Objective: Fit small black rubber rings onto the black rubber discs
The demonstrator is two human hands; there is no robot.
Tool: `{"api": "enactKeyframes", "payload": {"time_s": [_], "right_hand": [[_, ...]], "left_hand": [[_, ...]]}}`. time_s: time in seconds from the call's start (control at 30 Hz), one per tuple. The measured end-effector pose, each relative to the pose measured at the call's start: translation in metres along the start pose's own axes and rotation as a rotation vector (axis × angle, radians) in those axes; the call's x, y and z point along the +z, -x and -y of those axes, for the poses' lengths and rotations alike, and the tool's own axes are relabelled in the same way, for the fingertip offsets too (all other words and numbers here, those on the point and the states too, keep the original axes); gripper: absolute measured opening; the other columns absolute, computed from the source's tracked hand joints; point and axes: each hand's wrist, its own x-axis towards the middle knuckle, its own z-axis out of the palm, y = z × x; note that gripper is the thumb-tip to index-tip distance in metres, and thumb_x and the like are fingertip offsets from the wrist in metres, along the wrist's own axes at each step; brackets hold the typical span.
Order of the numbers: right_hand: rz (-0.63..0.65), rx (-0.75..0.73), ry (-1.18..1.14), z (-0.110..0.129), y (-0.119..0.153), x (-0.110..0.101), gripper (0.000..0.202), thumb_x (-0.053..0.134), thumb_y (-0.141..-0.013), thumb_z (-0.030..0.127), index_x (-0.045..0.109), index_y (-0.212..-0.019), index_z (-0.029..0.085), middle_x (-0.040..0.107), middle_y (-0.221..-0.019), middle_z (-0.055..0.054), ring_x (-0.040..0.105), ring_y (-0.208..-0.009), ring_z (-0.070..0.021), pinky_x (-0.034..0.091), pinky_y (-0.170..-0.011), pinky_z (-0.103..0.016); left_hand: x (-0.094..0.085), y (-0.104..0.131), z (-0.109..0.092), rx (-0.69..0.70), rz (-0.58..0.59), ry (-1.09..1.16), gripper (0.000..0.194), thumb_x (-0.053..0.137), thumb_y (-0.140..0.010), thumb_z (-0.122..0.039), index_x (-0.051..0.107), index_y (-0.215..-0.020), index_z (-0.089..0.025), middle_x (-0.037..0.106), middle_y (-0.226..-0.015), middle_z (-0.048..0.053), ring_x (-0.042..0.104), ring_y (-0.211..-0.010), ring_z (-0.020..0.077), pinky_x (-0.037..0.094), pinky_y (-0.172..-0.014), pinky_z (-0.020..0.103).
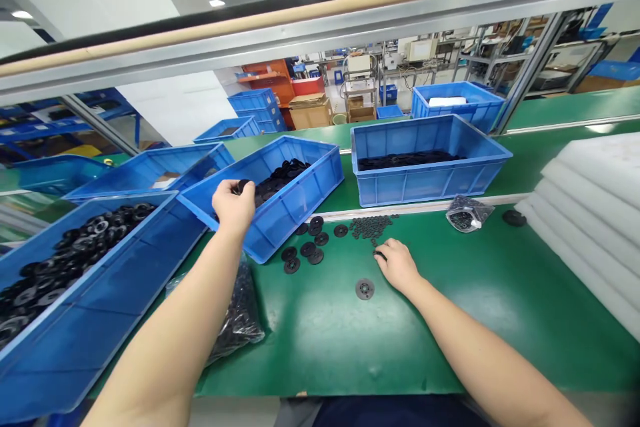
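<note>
My left hand [234, 203] is closed on a black disc [243, 186] above the near end of a tilted blue bin [300, 197] that holds dark parts. On the green table, my right hand [397, 263] has its fingers pressed together at a small dark piece [380, 254], mostly hidden by the fingertips. Just beyond it lies a spread of small dark rings [371, 227]. A single black disc with a center hole [365, 289] rests nearer to me. Several more black discs [315, 255] lie between the tilted bin and the rings.
Another blue bin [430, 180] with dark parts stands behind the rings. At the left is a large bin [125, 273] of black rings, beside a plastic bag [237, 313]. White foam sheets [595, 213] are stacked at the right, near a small bag [467, 215].
</note>
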Motion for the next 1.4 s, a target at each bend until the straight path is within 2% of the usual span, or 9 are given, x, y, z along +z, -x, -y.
{"api": "enactKeyframes", "payload": {"time_s": [0.13, 0.27, 0.4, 0.47, 0.57, 0.77, 1.0, 1.17, 1.4], "right_hand": [[-0.005, 0.003, -0.012, -0.001, 0.001, 0.002, 0.016, 0.061, -0.091, 0.023, 0.072, -0.102, 0.020, 0.064, -0.098, -0.009, 0.058, -0.097, -0.0230, 0.043, -0.087, -0.035], [-0.016, 0.015, -0.031, -0.002, 0.000, 0.006, 0.018, 0.062, -0.090, 0.023, 0.072, -0.105, 0.020, 0.063, -0.100, -0.009, 0.058, -0.097, -0.0228, 0.043, -0.088, -0.035], [-0.023, 0.013, -0.040, 0.000, 0.000, 0.006, 0.016, 0.061, -0.090, 0.023, 0.073, -0.101, 0.022, 0.063, -0.099, -0.008, 0.057, -0.095, -0.0223, 0.042, -0.087, -0.035], [-0.023, 0.016, -0.041, 0.002, 0.000, 0.004, 0.015, 0.061, -0.091, 0.023, 0.074, -0.099, 0.022, 0.063, -0.099, -0.008, 0.057, -0.094, -0.0219, 0.042, -0.086, -0.035], [-0.013, 0.022, -0.046, 0.004, 0.001, 0.001, 0.015, 0.061, -0.091, 0.022, 0.074, -0.099, 0.021, 0.063, -0.099, -0.008, 0.058, -0.094, -0.0219, 0.042, -0.086, -0.035], [-0.007, 0.038, -0.076, 0.005, 0.001, 0.001, 0.016, 0.061, -0.091, 0.021, 0.076, -0.096, 0.022, 0.064, -0.098, -0.008, 0.058, -0.093, -0.0213, 0.042, -0.086, -0.035], [0.022, 0.047, -0.083, 0.009, 0.001, -0.004, 0.017, 0.059, -0.092, 0.022, 0.076, -0.095, 0.022, 0.064, -0.098, -0.008, 0.058, -0.095, -0.0218, 0.040, -0.085, -0.035], [0.044, 0.057, -0.089, 0.008, 0.002, -0.005, 0.017, 0.059, -0.093, 0.023, 0.076, -0.097, 0.021, 0.064, -0.098, -0.008, 0.057, -0.097, -0.0217, 0.039, -0.086, -0.034], [0.041, 0.052, -0.094, 0.007, 0.002, -0.002, 0.016, 0.060, -0.092, 0.022, 0.076, -0.095, 0.022, 0.064, -0.097, -0.007, 0.057, -0.096, -0.0216, 0.039, -0.086, -0.034]], "left_hand": [[-0.001, -0.022, 0.010, -0.129, 0.142, -0.274, 0.042, 0.066, -0.077, -0.042, 0.061, -0.104, -0.009, 0.066, -0.109, 0.022, 0.060, -0.107, 0.0373, 0.045, -0.096, 0.052], [0.008, 0.015, -0.001, 0.382, 0.075, -0.327, 0.056, 0.054, -0.089, -0.045, 0.052, -0.132, -0.010, 0.042, -0.147, 0.026, 0.029, -0.142, 0.0400, 0.025, -0.114, 0.058], [0.027, 0.080, 0.008, 0.825, 0.633, -0.308, 0.064, 0.053, -0.089, -0.050, 0.046, -0.144, -0.017, 0.028, -0.159, 0.018, 0.025, -0.147, 0.0336, 0.023, -0.119, 0.048], [0.037, 0.105, 0.026, 0.835, 0.860, -0.382, 0.075, 0.055, -0.087, -0.056, 0.039, -0.150, -0.018, 0.019, -0.163, 0.018, 0.019, -0.149, 0.0352, 0.023, -0.119, 0.049], [0.050, 0.124, 0.056, 0.757, 0.984, -0.462, 0.085, 0.055, -0.085, -0.061, 0.029, -0.155, -0.021, 0.010, -0.165, 0.017, 0.011, -0.151, 0.0371, 0.019, -0.118, 0.055], [0.063, 0.139, 0.066, 0.578, 0.884, -0.536, 0.083, 0.049, -0.089, -0.061, 0.025, -0.156, -0.018, 0.012, -0.164, 0.020, 0.009, -0.151, 0.0386, 0.018, -0.118, 0.055], [0.066, 0.187, 0.056, 0.687, 0.826, -0.454, 0.086, 0.048, -0.088, -0.065, 0.026, -0.156, -0.017, 0.020, -0.162, 0.022, 0.017, -0.149, 0.0388, 0.022, -0.117, 0.056], [0.080, 0.166, 0.069, 0.508, 0.617, -0.537, 0.082, 0.039, -0.092, -0.061, 0.033, -0.150, -0.004, 0.028, -0.157, 0.028, 0.025, -0.147, 0.0395, 0.027, -0.115, 0.056], [0.089, 0.146, 0.082, 0.507, 0.653, -0.607, 0.097, 0.040, -0.086, -0.072, 0.034, -0.146, 0.005, 0.031, -0.154, 0.031, 0.028, -0.145, 0.0396, 0.027, -0.116, 0.052]]}}
